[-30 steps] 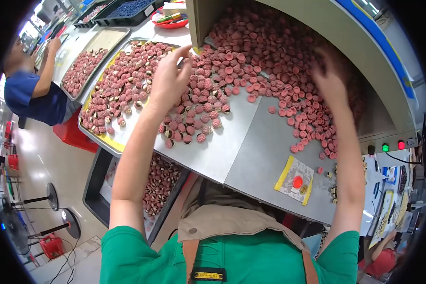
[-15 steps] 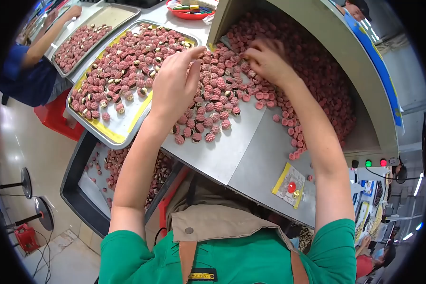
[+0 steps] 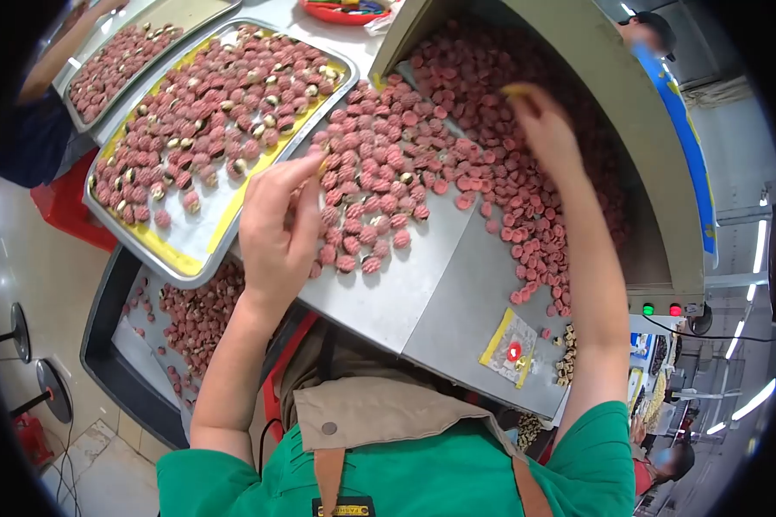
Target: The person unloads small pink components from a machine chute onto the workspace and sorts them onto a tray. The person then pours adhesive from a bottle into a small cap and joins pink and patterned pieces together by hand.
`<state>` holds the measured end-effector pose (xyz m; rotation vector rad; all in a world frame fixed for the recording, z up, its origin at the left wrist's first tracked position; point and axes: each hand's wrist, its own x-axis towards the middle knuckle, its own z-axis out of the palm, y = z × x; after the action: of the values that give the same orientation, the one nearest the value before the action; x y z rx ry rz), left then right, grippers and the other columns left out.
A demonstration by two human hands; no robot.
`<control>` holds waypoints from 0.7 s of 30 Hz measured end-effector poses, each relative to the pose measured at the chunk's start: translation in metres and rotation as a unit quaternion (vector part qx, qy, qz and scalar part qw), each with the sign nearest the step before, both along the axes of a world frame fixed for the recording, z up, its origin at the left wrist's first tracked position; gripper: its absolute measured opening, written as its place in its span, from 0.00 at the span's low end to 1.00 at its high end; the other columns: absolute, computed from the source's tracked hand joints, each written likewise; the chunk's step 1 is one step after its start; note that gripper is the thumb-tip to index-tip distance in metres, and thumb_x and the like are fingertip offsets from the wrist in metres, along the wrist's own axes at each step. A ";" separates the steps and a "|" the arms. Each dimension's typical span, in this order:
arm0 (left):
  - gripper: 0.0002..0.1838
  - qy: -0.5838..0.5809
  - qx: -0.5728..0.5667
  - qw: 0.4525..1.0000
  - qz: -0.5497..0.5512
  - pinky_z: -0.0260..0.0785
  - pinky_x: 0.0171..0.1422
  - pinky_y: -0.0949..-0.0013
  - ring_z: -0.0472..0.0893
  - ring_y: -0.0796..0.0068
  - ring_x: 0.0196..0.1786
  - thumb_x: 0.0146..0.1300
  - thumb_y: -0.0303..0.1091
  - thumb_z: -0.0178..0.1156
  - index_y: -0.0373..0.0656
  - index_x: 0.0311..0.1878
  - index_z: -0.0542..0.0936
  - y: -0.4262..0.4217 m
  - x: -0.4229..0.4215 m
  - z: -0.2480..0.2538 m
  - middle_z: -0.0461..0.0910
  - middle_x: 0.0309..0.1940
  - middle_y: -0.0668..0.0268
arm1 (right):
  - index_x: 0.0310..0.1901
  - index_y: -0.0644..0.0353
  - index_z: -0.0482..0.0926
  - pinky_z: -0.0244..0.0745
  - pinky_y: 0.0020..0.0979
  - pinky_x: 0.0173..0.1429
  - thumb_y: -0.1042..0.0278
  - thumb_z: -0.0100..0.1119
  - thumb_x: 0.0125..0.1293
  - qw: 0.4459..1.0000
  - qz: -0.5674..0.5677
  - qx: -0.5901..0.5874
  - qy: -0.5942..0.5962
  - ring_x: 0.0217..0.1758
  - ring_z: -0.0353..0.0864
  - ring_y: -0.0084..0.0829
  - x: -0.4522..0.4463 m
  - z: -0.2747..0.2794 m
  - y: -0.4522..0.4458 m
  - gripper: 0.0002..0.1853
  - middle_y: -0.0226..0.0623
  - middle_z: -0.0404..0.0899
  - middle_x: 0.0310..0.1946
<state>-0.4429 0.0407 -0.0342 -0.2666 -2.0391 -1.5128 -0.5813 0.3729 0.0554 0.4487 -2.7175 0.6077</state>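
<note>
My left hand (image 3: 276,228) hovers at the left edge of a pile of pink raspberry-shaped pieces (image 3: 375,151). Its thumb and forefinger nearly meet; whatever lies between the tips is too small to make out. Some pieces show dark and cream undersides. Inside the curved housing, my right hand (image 3: 547,129) is over a heap of pink pieces (image 3: 526,202), fingers somewhat apart and slightly blurred. A yellowish spot shows at its fingertip, and nothing can be made out in its grasp. Beside my left hand lies a metal tray (image 3: 181,277) with yellow-edged lining and many assembled pieces.
A dark bin (image 3: 112,358) with more pieces stands low at left. A small yellow-edged packet (image 3: 510,345) lies near the table's front edge, by cream-and-dark bits (image 3: 566,355). Behind are a second tray (image 3: 82,108) and a red basket (image 3: 345,12). A co-worker's arm (image 3: 56,56) is at left.
My left hand has moved down and left, away from the top of the pile. My right hand has moved right, deeper over the heap in the housing. The head view has shifted slightly.
</note>
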 end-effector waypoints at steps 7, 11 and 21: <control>0.13 0.012 -0.047 0.999 -0.006 0.72 0.54 0.65 0.80 0.64 0.48 0.67 0.21 0.61 0.38 0.54 0.81 0.000 0.000 0.001 0.82 0.47 0.58 | 0.53 0.54 0.81 0.69 0.41 0.60 0.66 0.62 0.65 0.987 0.121 0.106 -0.004 0.53 0.76 0.41 0.040 -0.052 -0.057 0.15 0.37 0.80 0.45; 0.13 0.011 -0.070 0.997 -0.004 0.72 0.54 0.66 0.80 0.64 0.48 0.67 0.21 0.61 0.38 0.54 0.81 -0.001 0.002 0.001 0.82 0.46 0.58 | 0.48 0.54 0.79 0.68 0.41 0.58 0.67 0.62 0.64 0.981 0.109 0.159 -0.020 0.52 0.76 0.41 0.040 -0.047 -0.056 0.11 0.36 0.80 0.43; 0.14 0.033 -0.079 0.996 -0.008 0.72 0.53 0.65 0.80 0.64 0.45 0.66 0.22 0.61 0.39 0.54 0.82 0.000 0.000 0.001 0.83 0.44 0.58 | 0.47 0.55 0.79 0.66 0.42 0.56 0.69 0.63 0.57 0.986 0.095 0.131 0.032 0.51 0.77 0.40 0.047 -0.047 -0.047 0.14 0.37 0.80 0.41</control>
<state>-0.4430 0.0408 -0.0334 -0.3903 -2.1111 -1.3357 -0.5341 0.3257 0.0082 0.7853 -2.7219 0.2737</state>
